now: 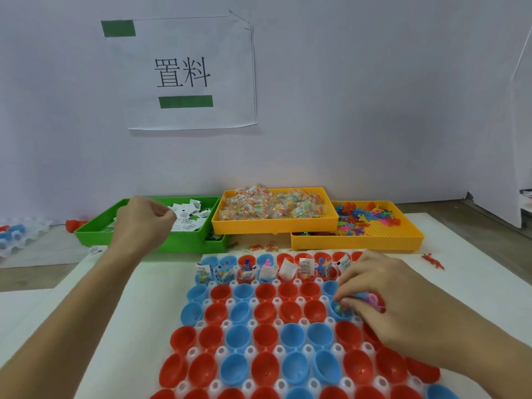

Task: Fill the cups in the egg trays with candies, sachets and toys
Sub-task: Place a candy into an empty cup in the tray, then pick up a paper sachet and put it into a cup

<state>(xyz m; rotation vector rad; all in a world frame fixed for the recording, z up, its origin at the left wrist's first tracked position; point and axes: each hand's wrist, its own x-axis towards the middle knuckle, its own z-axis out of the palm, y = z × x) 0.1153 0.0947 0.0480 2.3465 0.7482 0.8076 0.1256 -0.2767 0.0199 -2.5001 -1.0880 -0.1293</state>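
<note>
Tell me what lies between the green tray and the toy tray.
The head view shows the candy tray, full of clear candy packets, between the green tray and the toy tray; its right edge overlaps the toy tray.

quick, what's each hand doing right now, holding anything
Left hand: fingers curled over the green tray, pinching a white sachet.
Right hand: curled grip on a pink toy over the cups.

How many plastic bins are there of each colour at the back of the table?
Green plastic bin with white sachets: 1
Yellow plastic bins, one with wrapped candies, one with colourful toys: 2
Total: 3
</note>
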